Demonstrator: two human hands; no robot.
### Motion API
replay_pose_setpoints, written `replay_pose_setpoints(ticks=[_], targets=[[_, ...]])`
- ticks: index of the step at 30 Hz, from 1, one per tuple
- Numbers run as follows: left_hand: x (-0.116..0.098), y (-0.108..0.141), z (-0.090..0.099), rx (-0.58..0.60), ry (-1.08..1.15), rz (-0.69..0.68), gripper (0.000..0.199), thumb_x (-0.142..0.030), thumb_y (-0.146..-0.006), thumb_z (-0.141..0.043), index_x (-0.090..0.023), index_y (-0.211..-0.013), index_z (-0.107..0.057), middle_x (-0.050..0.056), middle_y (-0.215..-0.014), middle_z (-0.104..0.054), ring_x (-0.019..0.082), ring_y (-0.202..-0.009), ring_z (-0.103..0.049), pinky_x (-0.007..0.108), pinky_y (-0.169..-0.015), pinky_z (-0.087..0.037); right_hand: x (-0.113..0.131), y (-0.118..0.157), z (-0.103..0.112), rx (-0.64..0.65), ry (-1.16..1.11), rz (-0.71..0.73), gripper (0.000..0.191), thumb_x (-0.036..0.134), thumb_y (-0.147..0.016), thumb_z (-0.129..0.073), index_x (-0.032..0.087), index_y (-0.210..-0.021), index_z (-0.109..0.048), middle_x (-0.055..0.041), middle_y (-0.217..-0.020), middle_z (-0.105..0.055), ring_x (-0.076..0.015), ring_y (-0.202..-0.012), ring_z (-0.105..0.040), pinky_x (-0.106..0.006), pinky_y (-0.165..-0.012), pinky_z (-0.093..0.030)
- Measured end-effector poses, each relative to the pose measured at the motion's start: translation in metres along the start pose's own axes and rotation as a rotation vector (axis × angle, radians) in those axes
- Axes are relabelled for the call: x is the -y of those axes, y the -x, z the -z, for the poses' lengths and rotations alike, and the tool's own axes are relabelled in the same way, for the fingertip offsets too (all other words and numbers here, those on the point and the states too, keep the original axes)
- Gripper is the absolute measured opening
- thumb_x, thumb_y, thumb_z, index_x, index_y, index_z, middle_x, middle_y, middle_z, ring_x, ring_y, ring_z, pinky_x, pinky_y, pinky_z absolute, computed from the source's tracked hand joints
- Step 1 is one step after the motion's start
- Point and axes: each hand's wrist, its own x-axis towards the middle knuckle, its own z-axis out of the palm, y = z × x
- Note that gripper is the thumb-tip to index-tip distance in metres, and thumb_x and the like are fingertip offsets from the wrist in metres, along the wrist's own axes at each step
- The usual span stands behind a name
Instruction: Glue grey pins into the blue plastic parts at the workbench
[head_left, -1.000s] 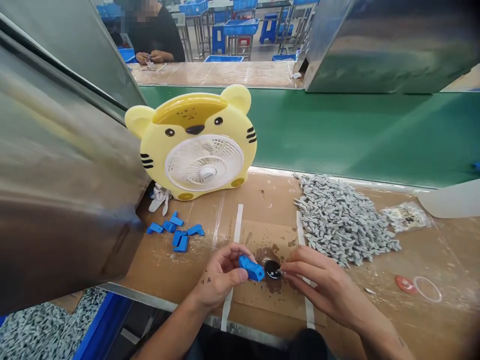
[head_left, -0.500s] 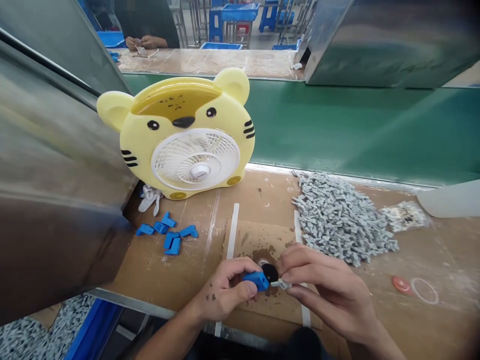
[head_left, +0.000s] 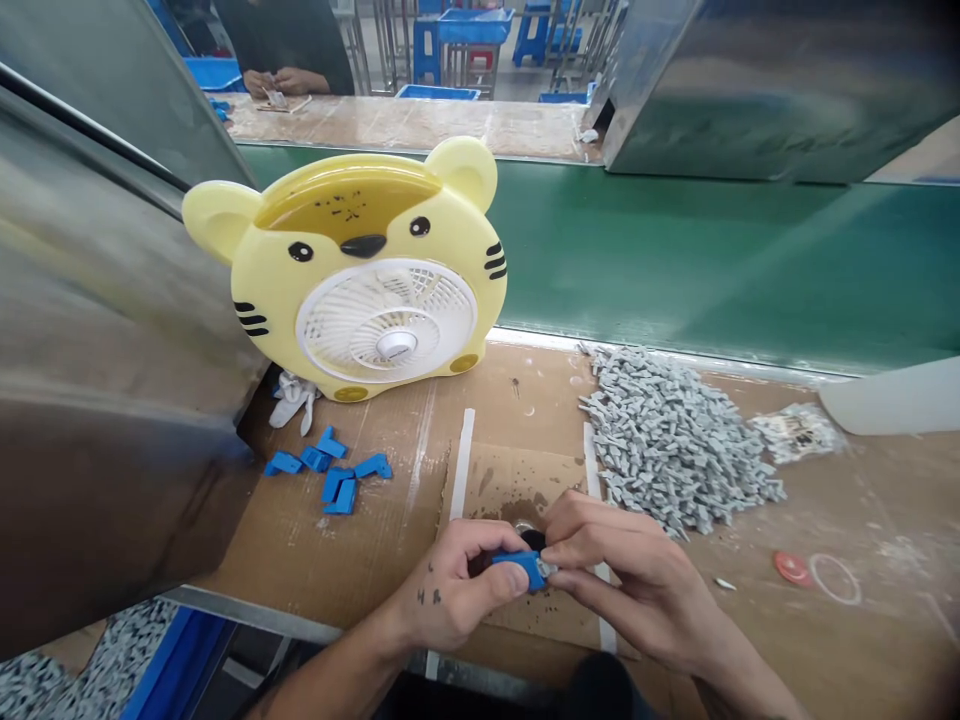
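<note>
Between the thumb and fingers of my left hand (head_left: 465,580) is a small blue plastic block (head_left: 525,566), its end turned to the right. My right hand (head_left: 622,565) pinches a small grey plastic part (head_left: 547,568) against that end of the block. How deep the grey part sits in it is hidden by my fingertips. A round black thing (head_left: 533,539) shows just behind the block, partly covered by my hands. To the right lies a heap of similar grey parts (head_left: 675,440), and several blue blocks (head_left: 341,495) lie to the left.
A yellow animal-shaped fan (head_left: 367,300) stands at the back left before a green belt (head_left: 675,260). Taped cardboard (head_left: 510,480) lies under my hands. A red disc (head_left: 793,568), a clear ring (head_left: 835,580) and a plastic bag of parts (head_left: 796,432) are on the right. Another person's hands (head_left: 285,83) show across.
My right hand has moved left, bringing the grey part from just beside the blue block up against its end. A small pale piece now shows on the table right of my right hand.
</note>
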Motion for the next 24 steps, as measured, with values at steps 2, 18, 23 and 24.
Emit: replay_pose_setpoints(ticks=[2,18,23,24], targets=[[-0.004,-0.005,-0.001,0.022,0.004,0.027,0.048,-0.058,-0.09,-0.059,-0.012,-0.083,-0.068,0.001,-0.068,-0.047,0.012,-0.064,-0.04,0.023,-0.058,-0.031,0.0,-0.001,0.003,0.006,-0.012,-0.011,0.01,0.014,-0.095,-0.065,0.02,-0.102,-0.071,-0.0049,-0.085,-0.067,-0.0177,-0.079,-0.064,-0.03,-0.07,-0.053],[0.01,0.043,0.134,-0.469,-1.681,-0.204,0.03,-0.026,-0.095,-0.055,-0.022,-0.121,-0.069,0.012,-0.123,-0.067,0.033,-0.115,-0.059,0.054,-0.102,-0.046,-0.09,-0.144,0.076,0.025,0.749,-0.272,0.011,0.022,-0.095,-0.062,0.018,-0.095,-0.073,-0.0035,-0.092,-0.075,-0.0165,-0.08,-0.068,-0.027,-0.071,-0.05],[0.021,0.042,0.134,-0.527,-1.596,-0.351,0.021,-0.021,-0.095,-0.055,-0.022,-0.111,-0.07,0.007,-0.108,-0.074,0.029,-0.11,-0.063,0.051,-0.107,-0.042,-0.077,-0.117,0.108,0.104,0.939,-0.341,0.02,0.028,-0.098,-0.056,0.016,-0.105,-0.071,-0.0089,-0.102,-0.073,-0.0203,-0.09,-0.067,-0.03,-0.079,-0.05],[0.019,0.041,0.134,-0.535,-1.575,-0.374,0.018,-0.021,-0.095,-0.056,-0.022,-0.107,-0.07,0.006,-0.106,-0.074,0.029,-0.11,-0.063,0.051,-0.107,-0.041,-0.074,-0.107,0.113,0.137,0.988,-0.37,0.016,0.026,-0.094,-0.06,0.016,-0.095,-0.072,-0.0094,-0.093,-0.073,-0.022,-0.086,-0.067,-0.032,-0.076,-0.05]])
